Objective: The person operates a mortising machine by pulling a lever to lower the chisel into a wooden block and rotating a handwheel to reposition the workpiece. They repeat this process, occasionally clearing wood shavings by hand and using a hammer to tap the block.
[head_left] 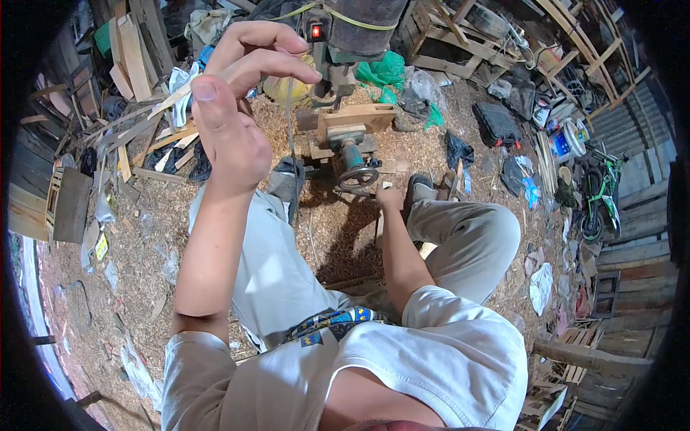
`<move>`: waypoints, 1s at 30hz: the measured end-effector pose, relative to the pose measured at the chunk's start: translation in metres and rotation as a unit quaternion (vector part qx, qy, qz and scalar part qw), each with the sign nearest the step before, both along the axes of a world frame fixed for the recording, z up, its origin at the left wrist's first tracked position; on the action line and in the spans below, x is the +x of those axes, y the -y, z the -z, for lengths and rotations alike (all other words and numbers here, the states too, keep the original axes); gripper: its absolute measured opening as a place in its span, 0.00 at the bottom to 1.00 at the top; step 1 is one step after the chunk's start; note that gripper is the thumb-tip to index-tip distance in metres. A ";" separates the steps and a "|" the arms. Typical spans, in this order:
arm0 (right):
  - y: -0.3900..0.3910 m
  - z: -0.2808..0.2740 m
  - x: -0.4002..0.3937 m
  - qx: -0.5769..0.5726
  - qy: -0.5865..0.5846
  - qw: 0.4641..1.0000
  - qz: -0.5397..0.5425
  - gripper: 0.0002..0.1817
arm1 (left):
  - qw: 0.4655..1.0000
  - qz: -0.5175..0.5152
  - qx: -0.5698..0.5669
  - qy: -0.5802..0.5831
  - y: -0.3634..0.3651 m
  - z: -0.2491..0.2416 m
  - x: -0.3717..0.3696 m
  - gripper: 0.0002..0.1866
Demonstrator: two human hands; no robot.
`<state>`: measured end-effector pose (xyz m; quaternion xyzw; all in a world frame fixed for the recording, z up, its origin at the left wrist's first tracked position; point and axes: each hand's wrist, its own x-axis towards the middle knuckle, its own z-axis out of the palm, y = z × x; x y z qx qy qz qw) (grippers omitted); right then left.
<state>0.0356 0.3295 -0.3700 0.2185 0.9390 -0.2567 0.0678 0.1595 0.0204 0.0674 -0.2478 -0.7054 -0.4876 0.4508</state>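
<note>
My left hand (241,108) is raised close to the camera, its thumb and bent fingers apart with nothing between them. Beyond its fingertips, a red-lit switch (315,31) sits on the dark machine (359,29). Low between my feet, my right hand (389,197) is closed on a small pale square-ended piece (387,184), mostly hidden by the fingers. Just left of that hand is a round metal handwheel (358,179) on a green vise-like fixture (351,154). A wooden block (366,115) lies across the fixture, under the machine head.
Wood shavings (237,302) cover the ground around my legs. Scrap boards (136,57) lean at the left, and wooden crates (453,36) stand at the back right. A black case (497,123), green plastic (382,70) and a small green bike (602,190) are farther off.
</note>
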 end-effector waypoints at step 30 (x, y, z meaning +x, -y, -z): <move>0.024 -0.055 0.019 -0.003 0.097 0.993 -0.062 0.21 | 0.995 0.061 0.055 -0.058 0.003 -0.002 0.006 0.48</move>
